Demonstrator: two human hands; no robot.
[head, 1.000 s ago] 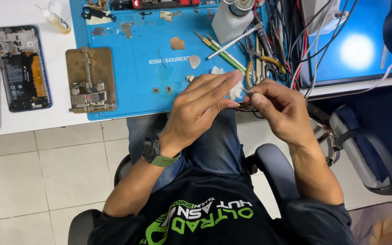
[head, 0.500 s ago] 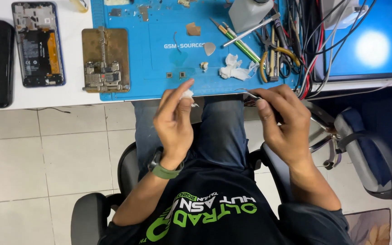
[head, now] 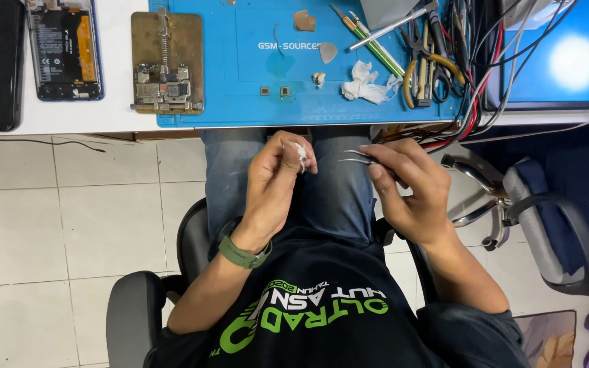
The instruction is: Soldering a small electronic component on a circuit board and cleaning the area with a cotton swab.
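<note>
Left hand (head: 275, 178) closed, pinching a small white wad (head: 301, 152) between fingertips, over the lap just below the desk edge. Right hand (head: 409, 185) closed on thin metal tweezers (head: 354, 157), tips pointing left toward the wad, close to it but apart; whether the tips hold anything, too small to tell. Green-banded watch (head: 243, 253) on the left wrist. Further out, on the blue work mat (head: 240, 88): a brass board holder (head: 167, 63) with a circuit board clamped in it at the left, a crumpled white tissue (head: 364, 84) at the right, beside cutters with yellow handles (head: 436, 69) and tangled cables (head: 475, 82). Left of the mat, an opened phone (head: 64, 48) on the white desk (head: 114, 112).
</note>
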